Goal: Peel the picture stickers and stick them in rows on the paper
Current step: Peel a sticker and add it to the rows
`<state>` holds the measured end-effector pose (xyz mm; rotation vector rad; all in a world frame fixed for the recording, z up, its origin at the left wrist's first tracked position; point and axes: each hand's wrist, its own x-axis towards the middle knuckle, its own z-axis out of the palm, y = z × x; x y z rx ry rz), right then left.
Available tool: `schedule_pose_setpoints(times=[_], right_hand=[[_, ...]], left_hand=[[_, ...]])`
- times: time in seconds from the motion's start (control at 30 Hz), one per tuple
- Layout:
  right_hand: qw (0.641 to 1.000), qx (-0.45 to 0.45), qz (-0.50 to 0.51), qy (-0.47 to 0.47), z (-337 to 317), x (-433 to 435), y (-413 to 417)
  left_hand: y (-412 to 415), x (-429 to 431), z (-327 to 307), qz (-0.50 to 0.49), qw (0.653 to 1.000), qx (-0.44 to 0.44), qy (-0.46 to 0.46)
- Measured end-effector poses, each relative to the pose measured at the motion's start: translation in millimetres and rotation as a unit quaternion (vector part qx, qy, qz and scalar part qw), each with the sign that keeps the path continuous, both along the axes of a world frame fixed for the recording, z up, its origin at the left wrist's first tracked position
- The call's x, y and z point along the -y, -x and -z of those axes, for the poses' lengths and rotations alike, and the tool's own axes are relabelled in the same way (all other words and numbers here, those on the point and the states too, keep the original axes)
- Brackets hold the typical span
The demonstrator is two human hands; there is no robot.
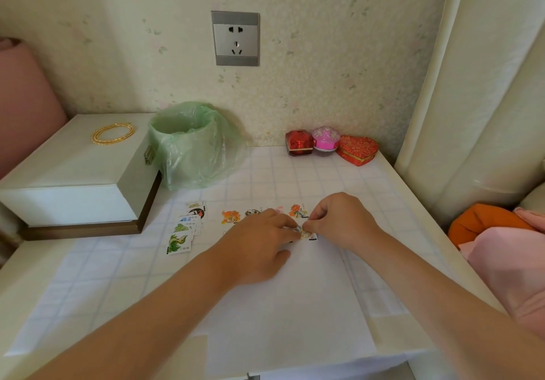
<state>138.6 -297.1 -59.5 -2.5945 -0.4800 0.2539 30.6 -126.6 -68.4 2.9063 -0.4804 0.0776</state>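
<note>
A white sheet of paper (289, 306) lies on the table in front of me. Along its far edge sits a row of picture stickers (231, 216), one orange at the left and another orange one (297, 211) at the right. A spread pile of unpeeled stickers (183, 232) lies left of the paper, the nearest one showing a green creature. My left hand (253, 244) and my right hand (339, 220) meet over the paper's far right part. Both pinch a small sticker (306, 234) between their fingertips, just below the row.
A white box (73, 179) with a gold bangle (112, 133) on its lid stands at the left. A bin lined with a green bag (191, 143) is beside it. Three small red and pink trinket boxes (327, 145) stand against the wall. Pink and orange fabric (501, 241) lies at the right.
</note>
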Motion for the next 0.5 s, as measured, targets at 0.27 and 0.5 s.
schedule_pose_setpoints(times=[0.27,0.5], right_hand=[[0.986,0.141,-0.04,0.081,-6.8,7.5,13.8],[0.934,0.255,-0.199,0.15,9.9,21.7,33.6]], left_hand=[[14.0,12.6,10.1,-0.015,0.998,0.034,-0.058],[24.4,17.6,12.7,-0.031,0.993,0.007,-0.11]])
